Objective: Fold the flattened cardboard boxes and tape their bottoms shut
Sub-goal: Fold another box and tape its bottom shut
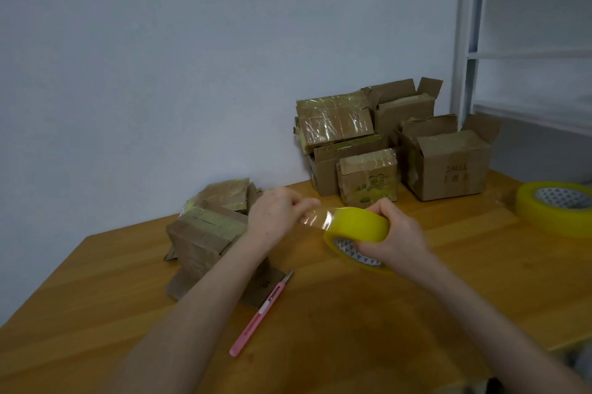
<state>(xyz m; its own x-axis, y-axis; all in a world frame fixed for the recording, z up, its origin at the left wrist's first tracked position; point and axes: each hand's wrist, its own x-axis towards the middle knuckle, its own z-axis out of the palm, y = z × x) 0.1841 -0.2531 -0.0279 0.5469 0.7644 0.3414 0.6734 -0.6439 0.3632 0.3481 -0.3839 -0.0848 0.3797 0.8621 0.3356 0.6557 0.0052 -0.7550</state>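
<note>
Right hand grips yellow tape roll, left hand pinches free end; slack strip may fold, stick to itself.

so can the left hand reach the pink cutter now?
Probably yes: the pink cutter lies uncovered beside that forearm, but the left hand pinches the tape end and must release first.

Desk: honey-coloured wooden desk.
Wall: plain pale wall directly behind the desk.
Frame: white frame beyond the desk's far right corner.
</note>
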